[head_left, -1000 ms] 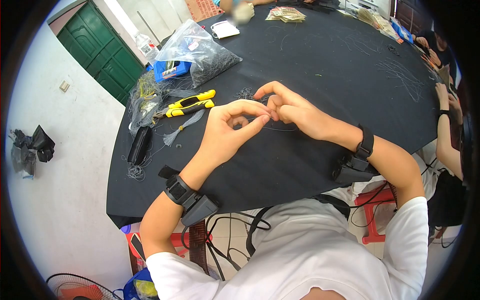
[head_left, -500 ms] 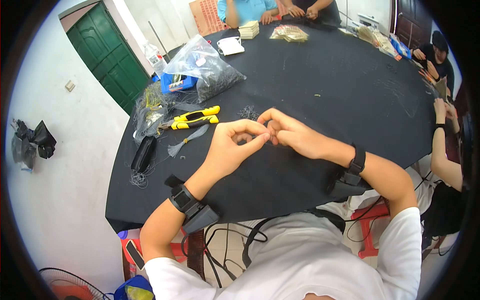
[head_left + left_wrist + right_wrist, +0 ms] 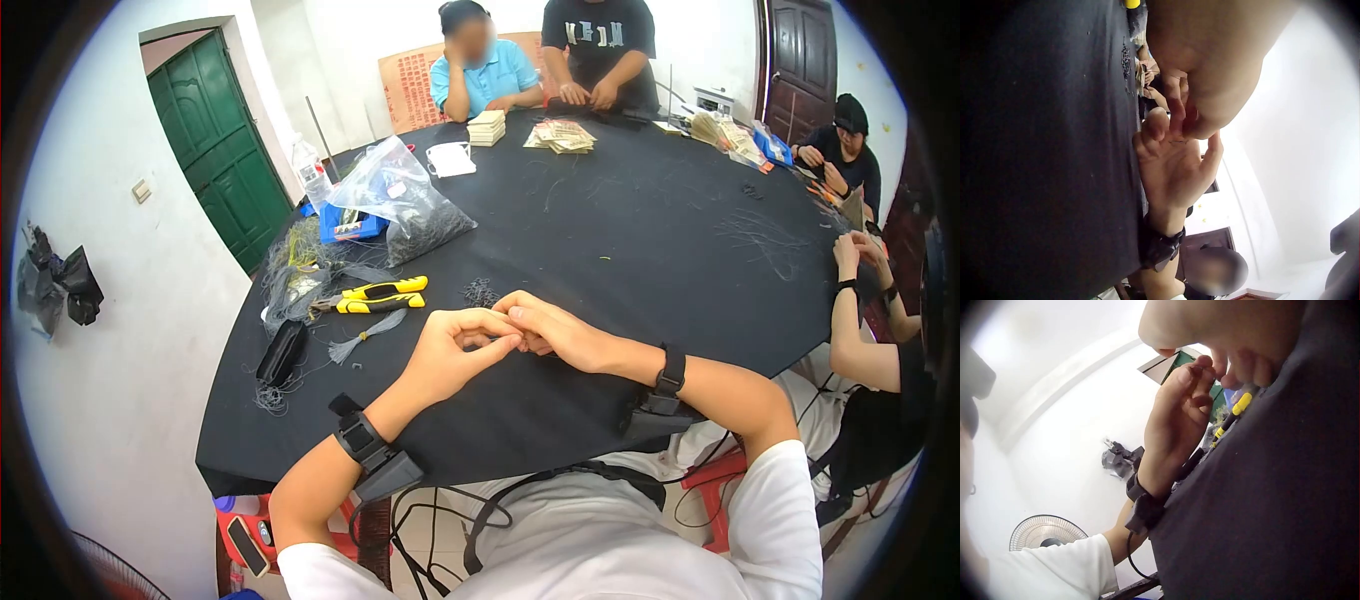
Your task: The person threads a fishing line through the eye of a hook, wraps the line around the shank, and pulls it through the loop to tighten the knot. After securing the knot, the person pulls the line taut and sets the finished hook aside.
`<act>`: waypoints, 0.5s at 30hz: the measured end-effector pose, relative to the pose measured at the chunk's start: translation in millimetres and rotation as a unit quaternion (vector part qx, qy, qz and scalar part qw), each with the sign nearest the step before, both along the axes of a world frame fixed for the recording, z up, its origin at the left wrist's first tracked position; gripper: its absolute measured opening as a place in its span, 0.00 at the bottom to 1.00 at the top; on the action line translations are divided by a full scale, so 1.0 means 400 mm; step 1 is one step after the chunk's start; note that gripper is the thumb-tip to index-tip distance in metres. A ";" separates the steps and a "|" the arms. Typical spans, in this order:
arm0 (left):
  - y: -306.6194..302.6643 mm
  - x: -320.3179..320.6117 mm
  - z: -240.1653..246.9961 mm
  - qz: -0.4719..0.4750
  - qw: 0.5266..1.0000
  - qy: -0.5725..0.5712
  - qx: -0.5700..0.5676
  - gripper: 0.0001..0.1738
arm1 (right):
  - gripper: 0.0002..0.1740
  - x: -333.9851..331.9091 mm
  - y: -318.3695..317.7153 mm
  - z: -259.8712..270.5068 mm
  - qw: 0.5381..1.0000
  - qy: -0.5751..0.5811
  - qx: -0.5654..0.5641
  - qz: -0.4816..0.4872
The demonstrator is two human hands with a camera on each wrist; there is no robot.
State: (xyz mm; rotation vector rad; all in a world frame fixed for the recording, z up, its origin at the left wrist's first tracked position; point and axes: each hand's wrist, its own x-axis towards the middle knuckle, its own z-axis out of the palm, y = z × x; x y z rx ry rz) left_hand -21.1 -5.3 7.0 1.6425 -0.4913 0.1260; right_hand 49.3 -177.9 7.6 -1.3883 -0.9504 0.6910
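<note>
My left hand (image 3: 452,352) and right hand (image 3: 562,336) meet at the fingertips above the near part of the black-covered table (image 3: 500,420). The left thumb and index finger pinch a thin dark thread (image 3: 1177,142), mostly hidden by the fingers. Curled fingers of the right hand hold the same thread close beside them. Just beyond the hands lies a small heap of dark knotted threads (image 3: 480,292). Left of it are yellow-and-black pliers (image 3: 375,298) and a tied bundle of grey threads (image 3: 367,335).
A clear bag of dark pieces (image 3: 425,225) stands at the back left beside a blue box (image 3: 350,226). A black pouch (image 3: 282,352) and tangled grey threads (image 3: 290,285) lie along the left edge. Paper stacks (image 3: 487,128) sit at the far side, where other people are seated.
The head view has tilted up, showing more of the people opposite. My right hand has turned, its raised index finger coming down over the left fingertips. The hands stay together.
</note>
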 end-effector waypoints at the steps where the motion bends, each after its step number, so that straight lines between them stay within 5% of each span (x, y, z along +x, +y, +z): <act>1: 0.000 0.001 -0.003 0.001 1.000 0.004 -0.015 0.07 | 0.20 0.000 0.000 -0.001 1.000 -0.002 0.000 0.001; 15: 0.005 -0.004 0.008 0.029 0.998 0.031 -0.043 0.06 | 0.09 0.026 0.001 -0.015 0.994 -0.066 0.064 -0.056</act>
